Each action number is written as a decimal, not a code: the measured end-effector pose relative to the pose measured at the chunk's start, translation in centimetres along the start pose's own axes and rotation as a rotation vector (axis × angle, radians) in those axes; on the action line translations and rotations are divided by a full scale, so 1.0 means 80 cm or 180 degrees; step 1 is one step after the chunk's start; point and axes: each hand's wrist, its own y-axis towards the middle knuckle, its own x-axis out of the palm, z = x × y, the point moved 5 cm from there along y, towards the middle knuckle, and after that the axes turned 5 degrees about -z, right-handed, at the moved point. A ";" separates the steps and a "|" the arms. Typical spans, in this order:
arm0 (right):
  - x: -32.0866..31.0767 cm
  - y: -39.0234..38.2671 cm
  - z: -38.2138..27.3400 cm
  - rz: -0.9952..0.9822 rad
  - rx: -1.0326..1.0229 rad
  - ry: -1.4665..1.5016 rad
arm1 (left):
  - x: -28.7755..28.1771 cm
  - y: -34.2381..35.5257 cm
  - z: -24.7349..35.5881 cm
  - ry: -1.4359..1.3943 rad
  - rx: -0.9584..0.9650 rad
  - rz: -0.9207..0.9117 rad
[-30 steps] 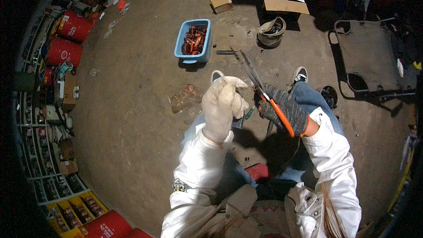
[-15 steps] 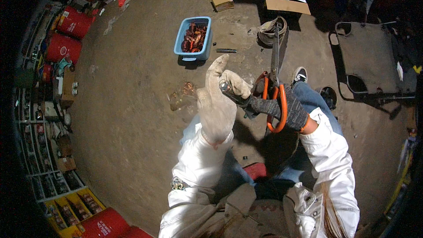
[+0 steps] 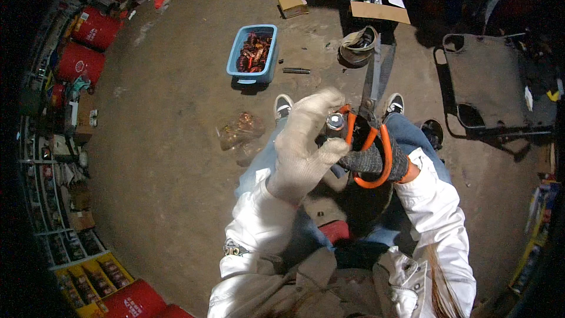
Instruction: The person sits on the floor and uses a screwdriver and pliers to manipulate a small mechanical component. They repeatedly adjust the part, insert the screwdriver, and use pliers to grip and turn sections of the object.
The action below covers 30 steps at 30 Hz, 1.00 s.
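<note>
My left hand, in a cream knitted glove, curves in a C shape with thumb and fingers apart. Between them is the shiny round end of a dark cylindrical part, with a gap around it. My right hand, in a dark grey glove with an orange cuff, grips that part together with large orange-handled scissors. The long metal blades point away from me. My right fingers are partly hidden behind the handles and the part.
Ahead stands a blue tub of reddish-brown metal-looking pieces, with a dark rod nearby. A clear bag lies left of my legs. A round container, cardboard box and folding chair are beyond; shelves with red drums line the left.
My left hand has gone from raised, straighter fingers to a curved shape around the part's end. The part's shiny end has moved right and now faces up. The scissors have shifted slightly right and nearer.
</note>
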 end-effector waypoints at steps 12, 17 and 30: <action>-0.010 -0.006 -0.047 0.0913 -0.0525 -0.0017 | 0.000 -0.003 0.017 0.1291 0.0415 0.0338; -0.012 -0.005 -0.049 0.0768 -0.0756 -0.0390 | 0.006 -0.001 0.014 0.1689 0.0408 -0.0024; -0.003 -0.015 -0.055 0.0838 -0.0848 -0.1210 | 0.008 0.000 0.023 0.2125 0.0635 -0.0035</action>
